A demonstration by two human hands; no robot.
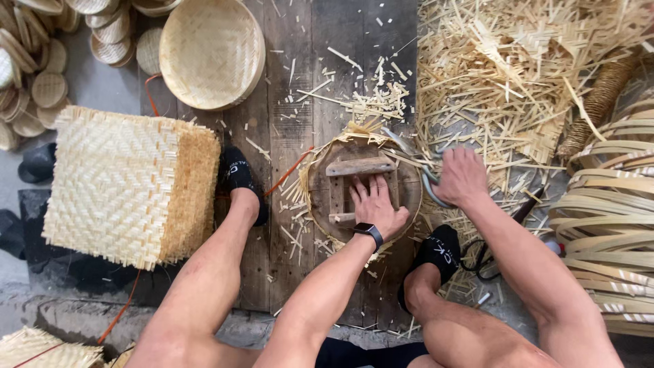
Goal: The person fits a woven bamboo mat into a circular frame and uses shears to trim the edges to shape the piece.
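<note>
Knees and shins framing lower view; person is sitting over a wooden plank floor (286, 102), feet in 2 black socks.

Item 1 – left hand (377, 204): is pressing flat, fingers spread narrow and pointing away from the body, on a wooden cross-frame mould (360, 167) inside a round woven basket (320, 184). Black watch on wrist. Not gripping anything; palm down, holding mould in place.

Item 2 – right hand (462, 178): is curling around metal shears (428, 180) at basket's right rim, fingers closed on the handles; blade end is running up-left along rim toward approx. 1 o'clock. Cut line lies just left of right-hand fingers, touching rim. Right hand is nearer the rim edge; left is over centre.

Item 3 – basket: is sitting between the 2 feet, loose strip ends sticking out round rim, offcuts scattered about.

Item 4 – stack of square woven mats (129, 184): left, just beside left foot.

Item 5 – finished round tray (211, 51): far, upper left; smaller trays beyond.

Item 6 – heap of bamboo offcuts (518, 68): far right; coiled strips (613, 225) at right edge.
</note>
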